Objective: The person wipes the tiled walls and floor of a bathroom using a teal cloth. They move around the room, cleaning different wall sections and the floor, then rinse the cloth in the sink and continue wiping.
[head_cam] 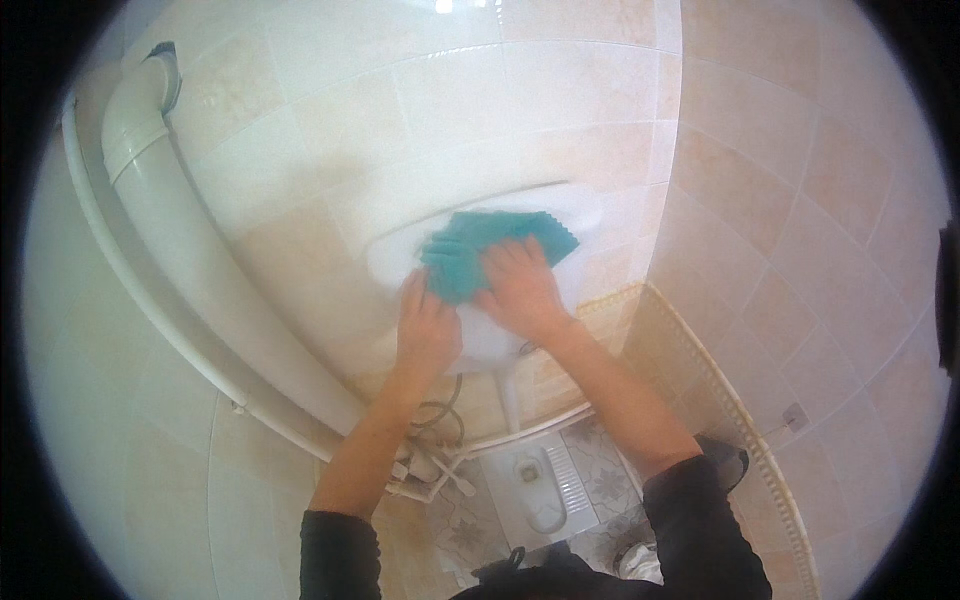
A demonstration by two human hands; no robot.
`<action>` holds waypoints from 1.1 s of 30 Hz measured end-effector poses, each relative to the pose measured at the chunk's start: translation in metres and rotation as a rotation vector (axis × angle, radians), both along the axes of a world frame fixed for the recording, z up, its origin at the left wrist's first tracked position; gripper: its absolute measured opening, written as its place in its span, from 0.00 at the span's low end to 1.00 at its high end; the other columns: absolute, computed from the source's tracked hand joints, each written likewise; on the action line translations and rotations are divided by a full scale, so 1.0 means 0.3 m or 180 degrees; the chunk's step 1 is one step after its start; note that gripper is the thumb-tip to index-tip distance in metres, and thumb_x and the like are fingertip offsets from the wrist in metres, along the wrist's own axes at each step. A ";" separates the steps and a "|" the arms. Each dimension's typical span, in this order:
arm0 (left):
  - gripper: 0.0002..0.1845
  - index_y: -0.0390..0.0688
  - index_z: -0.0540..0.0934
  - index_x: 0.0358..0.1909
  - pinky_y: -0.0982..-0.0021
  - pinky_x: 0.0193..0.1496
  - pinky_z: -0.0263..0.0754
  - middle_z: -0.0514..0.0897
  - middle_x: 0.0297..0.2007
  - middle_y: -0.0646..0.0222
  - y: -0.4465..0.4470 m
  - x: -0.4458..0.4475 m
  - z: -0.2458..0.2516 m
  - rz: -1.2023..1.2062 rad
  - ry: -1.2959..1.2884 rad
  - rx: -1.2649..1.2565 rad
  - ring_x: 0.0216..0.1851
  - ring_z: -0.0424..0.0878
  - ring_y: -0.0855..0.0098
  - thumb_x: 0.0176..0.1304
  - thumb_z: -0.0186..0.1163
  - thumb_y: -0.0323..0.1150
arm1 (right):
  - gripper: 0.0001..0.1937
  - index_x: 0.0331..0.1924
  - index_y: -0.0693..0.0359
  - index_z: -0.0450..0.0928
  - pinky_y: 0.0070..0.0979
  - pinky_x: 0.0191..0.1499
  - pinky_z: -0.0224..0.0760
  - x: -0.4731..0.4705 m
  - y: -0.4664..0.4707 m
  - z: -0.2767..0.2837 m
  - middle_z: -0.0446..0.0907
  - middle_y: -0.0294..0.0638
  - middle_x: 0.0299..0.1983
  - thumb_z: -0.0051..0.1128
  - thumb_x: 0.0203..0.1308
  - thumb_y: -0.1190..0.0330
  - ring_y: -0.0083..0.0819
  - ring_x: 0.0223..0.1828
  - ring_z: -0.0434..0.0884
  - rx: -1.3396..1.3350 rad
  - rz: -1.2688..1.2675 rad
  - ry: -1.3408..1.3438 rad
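A green cloth with a zigzag edge (465,240) lies spread over the top of a white toilet cistern (390,259) mounted on the tiled wall. My right hand (521,289) rests on the cloth's middle with bent fingers, pressing it against the cistern. At the cloth's lower left corner, my left hand (429,319) has its fingertips closed on the fabric. The cistern's surface beneath the cloth is hidden.
Thick white pipes (217,277) run down the left wall. Below the cistern are a flush pipe (508,401), a looped hose (456,420) and a squat toilet (540,491) in the floor. A bin with a white liner (641,562) stands near my body. A tiled wall (780,247) rises at right.
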State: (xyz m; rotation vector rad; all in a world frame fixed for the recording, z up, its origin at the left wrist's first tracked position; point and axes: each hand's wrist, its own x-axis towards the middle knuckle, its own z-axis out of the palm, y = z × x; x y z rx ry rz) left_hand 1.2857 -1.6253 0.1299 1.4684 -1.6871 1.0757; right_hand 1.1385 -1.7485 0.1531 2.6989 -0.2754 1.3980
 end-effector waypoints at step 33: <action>0.10 0.41 0.82 0.32 0.52 0.46 0.74 0.84 0.34 0.56 -0.563 -0.293 0.353 -0.0522 0.0111 0.1391 0.41 0.80 0.52 0.57 0.61 0.37 | 0.36 0.71 0.71 0.59 0.57 0.72 0.45 -0.161 -1.154 0.488 0.46 0.57 0.78 0.45 0.66 0.54 0.62 0.75 0.50 0.0947 -0.2231 -0.2359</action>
